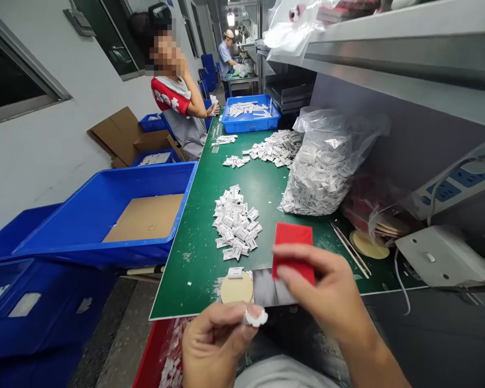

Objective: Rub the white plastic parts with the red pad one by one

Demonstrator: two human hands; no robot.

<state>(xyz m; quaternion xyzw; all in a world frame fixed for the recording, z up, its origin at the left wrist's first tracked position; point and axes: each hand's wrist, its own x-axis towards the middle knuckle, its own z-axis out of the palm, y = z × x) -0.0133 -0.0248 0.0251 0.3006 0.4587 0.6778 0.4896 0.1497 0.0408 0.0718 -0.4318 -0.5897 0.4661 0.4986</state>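
Observation:
Between the thumb and fingers of my left hand [218,342] is a small white plastic part [255,317], held just off the table's front edge. My right hand [325,283] grips a red rectangular block [293,242] by its sides, above dark grey flat plates [264,285]. Left of those plates lies a round yellowish disc [236,291] with one white part [235,272] at its far edge. Beyond the disc is a loose heap of similar white parts [236,223]. White dust surrounds the disc.
On the green table [194,231] stand a clear bag [323,172] of white parts, another heap [277,148] and a blue tray [250,126]. Two thin rods [350,250] lie right. Blue bins [97,215] line the left. A shelf [388,59] overhangs. A person [181,102] sits across.

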